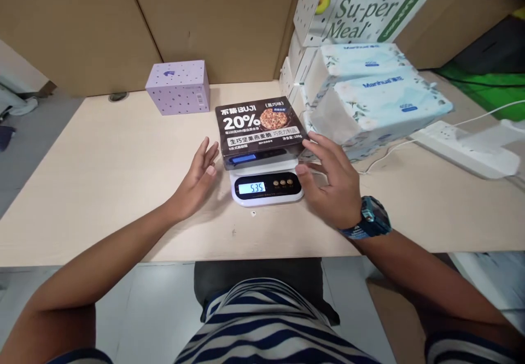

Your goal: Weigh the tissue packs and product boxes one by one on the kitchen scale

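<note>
A dark brown snack box (246, 109) with a round oat cookie picture lies flat on a small white digital scale (268, 195). The scale's lit display shows digits that look like 535, perhaps with a decimal point. To the left of the box is my left hand (196, 180), fingers apart, holding nothing and a little away from the box. My right hand (332, 180), with a watch on its wrist, is at the box's right side. Its fingers are spread, the fingertips at or very near the box's front right corner; contact is hard to tell. The scale's platform is mostly hidden under the box.
A lilac box (178, 87) stands at the back left. At the right are tissue packs (385, 101) and a white Su-per Meal carton (365, 11) stacked on boxes. A power strip (467, 150) with cables lies farther right. Cardboard panels (213, 24) border the table's back.
</note>
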